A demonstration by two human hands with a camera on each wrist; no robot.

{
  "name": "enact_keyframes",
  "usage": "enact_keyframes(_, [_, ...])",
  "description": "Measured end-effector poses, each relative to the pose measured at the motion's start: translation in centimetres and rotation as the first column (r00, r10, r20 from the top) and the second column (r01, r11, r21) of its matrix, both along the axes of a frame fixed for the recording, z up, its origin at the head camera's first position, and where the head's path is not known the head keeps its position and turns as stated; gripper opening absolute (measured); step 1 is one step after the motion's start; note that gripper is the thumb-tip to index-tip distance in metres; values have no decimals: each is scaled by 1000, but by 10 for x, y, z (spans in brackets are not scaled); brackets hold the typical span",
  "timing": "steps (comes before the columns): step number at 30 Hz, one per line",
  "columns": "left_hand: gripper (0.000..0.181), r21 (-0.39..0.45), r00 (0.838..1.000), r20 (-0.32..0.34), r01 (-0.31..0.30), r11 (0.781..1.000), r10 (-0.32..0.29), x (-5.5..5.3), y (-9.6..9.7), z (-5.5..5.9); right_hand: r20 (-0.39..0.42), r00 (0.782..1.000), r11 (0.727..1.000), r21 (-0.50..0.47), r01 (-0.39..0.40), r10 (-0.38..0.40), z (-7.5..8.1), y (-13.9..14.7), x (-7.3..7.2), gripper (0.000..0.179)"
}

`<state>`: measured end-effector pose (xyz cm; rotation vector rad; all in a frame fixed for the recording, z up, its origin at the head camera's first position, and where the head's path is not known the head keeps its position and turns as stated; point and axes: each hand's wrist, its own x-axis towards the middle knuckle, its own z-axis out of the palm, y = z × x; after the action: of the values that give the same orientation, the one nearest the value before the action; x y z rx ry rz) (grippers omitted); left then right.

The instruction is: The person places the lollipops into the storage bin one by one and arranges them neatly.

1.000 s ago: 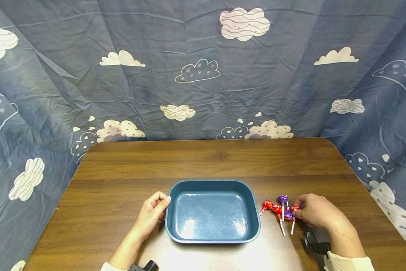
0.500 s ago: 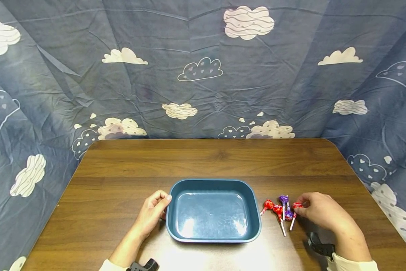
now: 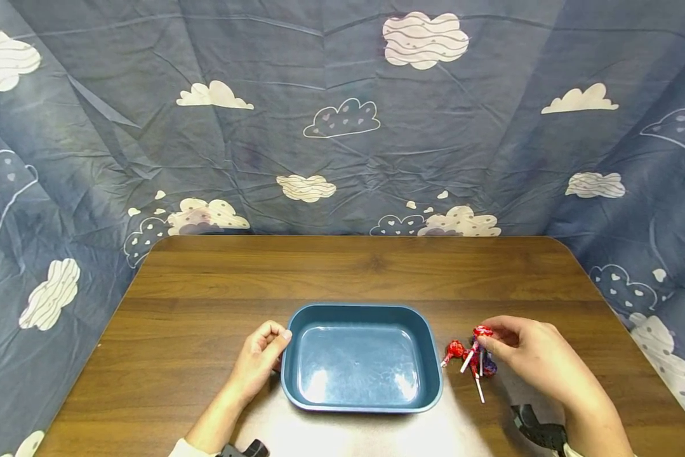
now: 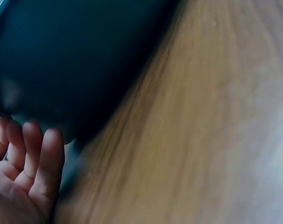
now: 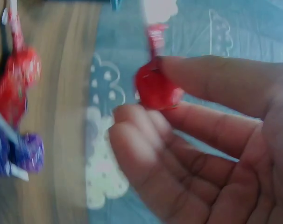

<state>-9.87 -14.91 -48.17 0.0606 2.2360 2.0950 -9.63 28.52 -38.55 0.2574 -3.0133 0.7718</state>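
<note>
My right hand [image 3: 539,355] pinches a red-wrapped lollipop [image 3: 482,331] by its head between thumb and fingers, its white stick pointing down and left. In the right wrist view this red lollipop [image 5: 155,88] is raised off the table. Under and left of it lie more lollipops: a red one [image 3: 454,348] nearest the tray, another red one, and purple ones [image 3: 489,366] partly covered in the head view. My left hand [image 3: 258,358] holds the left side of a blue rectangular tray [image 3: 356,409], thumb at the rim and fingers [image 4: 49,161] against its outer wall. Nothing lies in the tray.
The wooden table [image 3: 205,273] extends behind and to both sides of the tray. A dark blue cloth [image 3: 342,165] printed with clouds hangs behind it. Black straps with camera mounts [image 3: 539,431] sit on the wrists.
My right hand has lifted the red lollipop from the right of the pile and carried it left over the others. The left hand and the tray have stayed in place.
</note>
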Motion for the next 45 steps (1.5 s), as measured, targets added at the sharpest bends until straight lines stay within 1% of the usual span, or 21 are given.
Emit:
enact_keyframes(2, [20,-24,1000,-4,-23,999,23,1,1,0,-7,1000,998,-59,-10,10,2,-9,1,20])
enact_keyframes(5, [17,-60,998,-33,-46,997,44,1,2,-1,-29,999,991,-127,-42,39,3,-24,2,21])
enact_keyframes(7, [16,-77,997,-55,-54,996,49,2,3,-2,-53,997,986,-150,-71,64,3,-32,2,21])
enact_keyframes(10, [16,-81,996,-75,-58,995,52,2,4,-3,-67,992,976,-181,-118,107,3,-44,0,17])
enact_keyframes(12, [16,-81,996,-78,-55,995,49,1,4,-4,-66,988,969,-197,-152,142,2,-52,-2,16])
enact_keyframes(14, [16,-78,995,-81,-56,995,49,1,4,-5,-46,984,959,-218,-181,175,1,-59,-4,16])
enact_keyframes(18, [16,-78,994,-97,-57,995,49,1,4,-5,-21,969,944,-221,-246,248,0,-73,-11,17])
enact_keyframes(24, [15,-72,994,-102,-57,996,49,2,4,-4,35,934,916,-212,-340,354,0,-94,-27,18])
enact_keyframes(28, [14,-69,993,-96,-69,995,62,2,5,-3,59,914,901,-206,-383,402,-1,-106,-37,15])
enact_keyframes(33, [15,-60,994,-92,-71,996,65,2,5,-3,78,888,881,-191,-432,452,0,-112,-45,11])
enact_keyframes(35, [15,-57,993,-96,-69,996,63,1,5,-4,80,878,873,-182,-453,472,3,-112,-47,11])
enact_keyframes(39, [15,-60,992,-104,-73,995,67,0,3,-6,81,863,861,-160,-482,499,11,-114,-49,12])
enact_keyframes(43, [15,-62,994,-86,-73,995,67,-1,2,-7,86,856,855,-162,-493,510,21,-121,-50,14])
enact_keyframes(45, [15,-56,995,-80,-67,996,63,-1,2,-7,95,849,848,-178,-500,520,25,-126,-51,14])
